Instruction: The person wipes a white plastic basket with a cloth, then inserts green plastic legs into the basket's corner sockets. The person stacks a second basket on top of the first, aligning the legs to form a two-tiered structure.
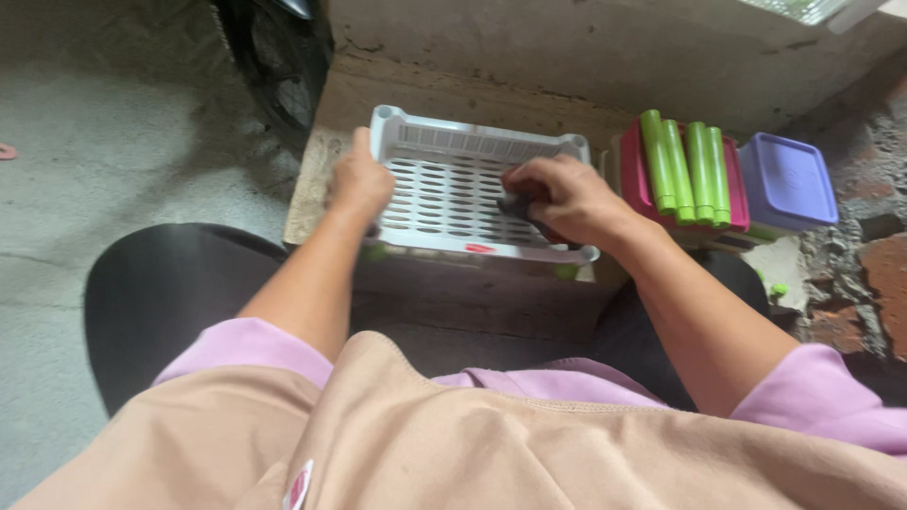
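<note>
I'm seeing the white slotted tray [444, 189] sitting at twelve o'clock on the step [312, 189]. My left hand [359, 179] is curling around its nine o'clock rim. My right hand [567, 198] is pressing closed fingers on a dark pad [518, 205] at three o'clock. Green tubes [685, 170] are lying further right.

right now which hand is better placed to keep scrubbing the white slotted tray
Right. The right hand already presses a dark scrubber onto the white slotted tray, while the left hand grips its left rim, steadying it.

Rough grey concrete floor [113, 142], a cracked grey wall [567, 47] behind, red bricks [869, 274] on the right, daylight up top
</note>
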